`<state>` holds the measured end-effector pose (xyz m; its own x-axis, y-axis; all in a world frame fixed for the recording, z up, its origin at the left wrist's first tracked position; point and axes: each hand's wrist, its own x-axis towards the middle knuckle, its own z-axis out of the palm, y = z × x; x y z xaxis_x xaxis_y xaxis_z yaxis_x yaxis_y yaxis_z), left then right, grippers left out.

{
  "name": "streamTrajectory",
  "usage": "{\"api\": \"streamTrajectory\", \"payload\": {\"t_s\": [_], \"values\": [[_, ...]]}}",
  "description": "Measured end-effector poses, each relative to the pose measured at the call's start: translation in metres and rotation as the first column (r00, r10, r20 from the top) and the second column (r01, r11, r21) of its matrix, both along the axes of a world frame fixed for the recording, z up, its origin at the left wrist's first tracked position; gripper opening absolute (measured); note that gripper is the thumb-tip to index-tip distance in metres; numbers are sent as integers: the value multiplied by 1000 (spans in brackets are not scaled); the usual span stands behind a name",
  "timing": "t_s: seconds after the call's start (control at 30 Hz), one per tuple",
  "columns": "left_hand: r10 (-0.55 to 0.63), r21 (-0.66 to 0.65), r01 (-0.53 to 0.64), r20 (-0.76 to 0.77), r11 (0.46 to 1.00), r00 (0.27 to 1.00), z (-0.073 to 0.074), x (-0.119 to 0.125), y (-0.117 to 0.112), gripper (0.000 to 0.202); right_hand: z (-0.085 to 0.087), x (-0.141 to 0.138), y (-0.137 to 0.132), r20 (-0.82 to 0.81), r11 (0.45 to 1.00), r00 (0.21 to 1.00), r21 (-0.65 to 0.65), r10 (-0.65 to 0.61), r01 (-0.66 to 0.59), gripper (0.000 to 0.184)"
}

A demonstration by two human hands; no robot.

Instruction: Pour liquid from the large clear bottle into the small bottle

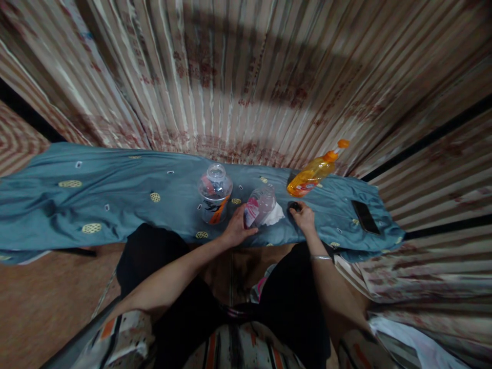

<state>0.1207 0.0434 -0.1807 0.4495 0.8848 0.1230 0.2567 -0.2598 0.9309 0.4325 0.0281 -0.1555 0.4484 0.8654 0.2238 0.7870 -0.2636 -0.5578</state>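
My left hand is wrapped round the base of a clear plastic bottle with a pink and white label, which leans tilted on the blue cloth. A white tissue lies right beside the bottle. My right hand rests on the cloth with its fingers closed over a small dark round cap. A clear glass jar with an orange and black label stands upright just left of the tilted bottle.
An orange liquid bottle with an orange cap leans at the back right of the cloth. A black phone lies flat near the cloth's right end. Striped curtains hang close behind. My dark-clothed knees sit below the cloth.
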Motion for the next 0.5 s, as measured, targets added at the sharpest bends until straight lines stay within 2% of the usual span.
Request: {"api": "streamTrajectory", "payload": {"t_s": [0.2, 0.3, 0.33, 0.4, 0.47, 0.5], "values": [[5, -18, -5, 1, 1000, 1000, 4, -3, -1, 106, -4, -4, -1, -11, 998, 999, -41, -48, 48, 50], [29, -30, -28, 3, 999, 1000, 10, -2, -3, 111, 2, -13, -15, -56, 997, 998, 78, -24, 28, 64], [34, -28, -34, 19, 999, 999, 12, -1, -4, 114, 4, -20, -22, -114, 989, 993, 149, 7, 10, 68], [23, -29, -21, 70, 999, 997, 17, -1, -7, 119, 8, -42, -40, -303, 964, 941, 257, 153, -74, 82], [-22, -45, 28, 119, 999, 993, 21, -1, -11, 121, 8, -73, -58, -474, 928, 815, 318, 333, -195, 94], [-44, -46, 51, 131, 998, 990, 23, -1, -14, 119, 7, -89, -66, -530, 915, 755, 328, 385, -236, 100]]}}
